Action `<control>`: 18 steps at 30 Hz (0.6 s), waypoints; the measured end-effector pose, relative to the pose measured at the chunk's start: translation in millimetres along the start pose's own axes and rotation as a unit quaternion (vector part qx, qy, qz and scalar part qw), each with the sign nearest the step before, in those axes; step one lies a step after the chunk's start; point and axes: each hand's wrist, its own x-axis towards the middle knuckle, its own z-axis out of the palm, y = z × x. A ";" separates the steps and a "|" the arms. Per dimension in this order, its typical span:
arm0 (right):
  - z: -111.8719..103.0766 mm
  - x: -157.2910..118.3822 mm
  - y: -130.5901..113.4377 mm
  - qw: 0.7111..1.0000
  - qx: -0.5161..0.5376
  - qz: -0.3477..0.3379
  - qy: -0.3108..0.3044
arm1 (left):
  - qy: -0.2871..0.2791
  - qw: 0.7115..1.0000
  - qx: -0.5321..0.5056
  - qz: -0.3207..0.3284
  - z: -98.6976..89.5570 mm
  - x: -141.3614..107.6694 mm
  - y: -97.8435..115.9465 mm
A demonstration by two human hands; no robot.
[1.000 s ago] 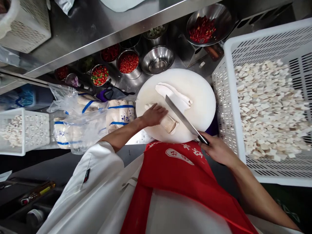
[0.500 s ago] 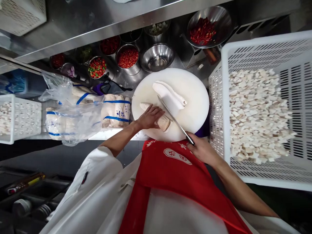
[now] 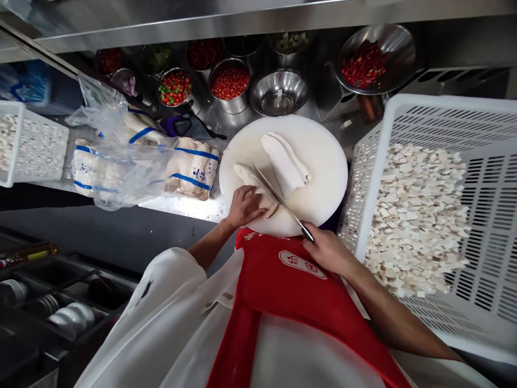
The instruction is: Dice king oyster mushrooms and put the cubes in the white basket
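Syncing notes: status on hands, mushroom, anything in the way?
Right hand gripping knife. Left hand on mushroom, near knife. Cut pieces beyond knife; nothing visibly blocking.

It is a kitchen w/ much metal: a long s/s shelf [image 3: 258, 24] goes across the top, & under it is the s/s counter [image 3: 214, 121]. At the back rt., a metal unit [image 3: 448, 75] has a row of dark slots, w/ a dark-grey panel [image 3: 472, 46] behind. Below the counter, on the lt., is a plain grey surface [image 3: 153, 231]; floor or cabinet front, I can't tell. The btm. lt. corner has a dark rack [image 3: 44, 269] w/ compts. for white dishes [image 3: 71, 320]. Whitish light reflects strongly on the counter's front edge; under the shelf it's rather dim.
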 end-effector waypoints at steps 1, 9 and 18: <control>-2.8 -1.0 -3.1 1.000 -0.005 0.006 0.000 | -0.010 1.000 0.004 0.006 -1.8 2.2 0.1; -11.1 -6.5 -47.0 1.000 -0.023 -0.017 -0.009 | -0.121 0.987 0.015 0.101 -2.9 16.7 -9.2; -11.8 -11.1 -55.8 0.998 -0.026 0.025 -0.051 | -0.116 0.989 -0.007 0.090 6.2 18.2 -17.7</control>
